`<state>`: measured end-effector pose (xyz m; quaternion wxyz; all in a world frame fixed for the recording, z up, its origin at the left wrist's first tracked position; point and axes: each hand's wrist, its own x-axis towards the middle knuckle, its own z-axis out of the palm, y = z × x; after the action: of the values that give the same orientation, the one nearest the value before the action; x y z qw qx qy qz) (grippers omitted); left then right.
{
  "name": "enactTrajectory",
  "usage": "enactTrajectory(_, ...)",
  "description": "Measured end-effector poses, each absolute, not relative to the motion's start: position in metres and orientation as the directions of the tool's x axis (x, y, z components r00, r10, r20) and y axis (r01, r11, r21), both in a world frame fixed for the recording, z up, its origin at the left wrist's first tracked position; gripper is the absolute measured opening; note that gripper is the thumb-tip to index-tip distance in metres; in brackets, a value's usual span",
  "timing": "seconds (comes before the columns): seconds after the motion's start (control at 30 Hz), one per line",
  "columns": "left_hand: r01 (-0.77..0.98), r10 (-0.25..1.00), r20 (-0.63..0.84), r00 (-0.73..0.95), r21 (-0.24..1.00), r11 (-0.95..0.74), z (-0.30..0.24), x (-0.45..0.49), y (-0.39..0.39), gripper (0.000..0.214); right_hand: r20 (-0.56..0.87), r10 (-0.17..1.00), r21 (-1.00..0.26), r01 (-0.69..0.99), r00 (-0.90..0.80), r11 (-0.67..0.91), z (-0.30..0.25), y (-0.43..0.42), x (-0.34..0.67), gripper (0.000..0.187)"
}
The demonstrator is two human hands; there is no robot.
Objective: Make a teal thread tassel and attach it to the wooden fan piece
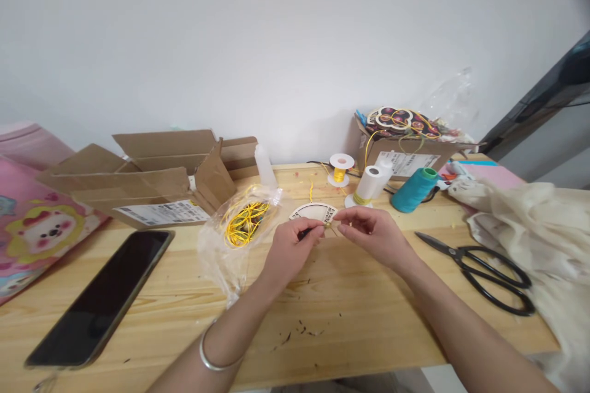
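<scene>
A pale fan-shaped piece (313, 211) with cut-out patterns stands just behind my fingertips, near the middle of the table. My left hand (295, 245) is closed in a pinch at its lower edge. Close by on the right, my right hand (371, 233) pinches a thin yellowish cord (330, 227) at the piece's right corner. The fingers hide the piece's lower part, and the cord's ends are too small to follow. A short yellow cord (311, 190) sticks up above the piece's top edge.
A clear bag of yellow cord (246, 224) lies left of my hands, near a phone (101, 298) and an open carton (152, 187). Behind on the right are a yellow spool (341, 175), white spool (369, 184), teal thread cone (415, 190) and filled box (405, 156). Black scissors (483, 270) lie right.
</scene>
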<state>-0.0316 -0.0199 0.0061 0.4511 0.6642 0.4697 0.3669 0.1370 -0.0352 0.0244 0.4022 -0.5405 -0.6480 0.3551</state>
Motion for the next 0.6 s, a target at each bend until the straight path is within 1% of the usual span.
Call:
enactTrajectory(0.13, 0.221, 0.967, -0.012, 0.255, 0.974, -0.046, 0.0053, -0.0309, -0.0182, 0.023, 0.285, 0.956, -0.837, 0.468, -0.067, 0.283, 0.0275, -0.0382, 0.1353, 0.015)
enactTrajectory(0.2, 0.196, 0.970, -0.022, 0.244, 0.980, -0.027, 0.0052, -0.0308, -0.0176, 0.024, 0.302, 0.949, -0.836, 0.452, -0.094, 0.311, 0.0291, -0.0395, 0.1351, 0.014)
enactTrajectory(0.27, 0.177, 0.971, -0.014, 0.240, 0.984, -0.029, 0.0052, -0.0308, -0.0173, 0.023, 0.287, 0.950, -0.850, 0.425, -0.122, 0.311, 0.0292, -0.0395, 0.1354, 0.015)
enactTrajectory(0.33, 0.162, 0.971, 0.003, 0.240, 0.986, -0.043, 0.0055, -0.0307, -0.0176, 0.022, 0.301, 0.949, -0.848, 0.428, -0.096, 0.312, 0.0279, -0.0379, 0.1365, 0.015)
enactTrajectory(0.37, 0.156, 0.971, 0.014, 0.238, 0.986, -0.053, 0.0059, -0.0306, -0.0178, 0.022, 0.339, 0.939, -0.834, 0.445, -0.054, 0.326, 0.0271, -0.0368, 0.1373, 0.015)
enactTrajectory(0.43, 0.156, 0.973, 0.035, 0.227, 0.985, -0.071, 0.0067, -0.0305, -0.0184, 0.022, 0.464, 0.885, -0.779, 0.497, 0.045, 0.382, 0.0265, -0.0355, 0.1398, 0.013)
enactTrajectory(0.5, 0.161, 0.976, 0.051, 0.214, 0.983, -0.086, 0.0077, -0.0303, -0.0191, 0.021, 0.604, 0.792, -0.697, 0.542, 0.090, 0.470, 0.0278, -0.0370, 0.1420, 0.012)
enactTrajectory(0.53, 0.162, 0.977, 0.057, 0.205, 0.982, -0.091, 0.0082, -0.0303, -0.0194, 0.021, 0.661, 0.747, -0.650, 0.551, 0.069, 0.524, 0.0288, -0.0390, 0.1426, 0.013)
enactTrajectory(0.6, 0.156, 0.979, 0.069, 0.193, 0.983, -0.100, 0.0092, -0.0304, -0.0199, 0.019, 0.736, 0.672, -0.539, 0.534, -0.078, 0.652, 0.0300, -0.0446, 0.1411, 0.018)
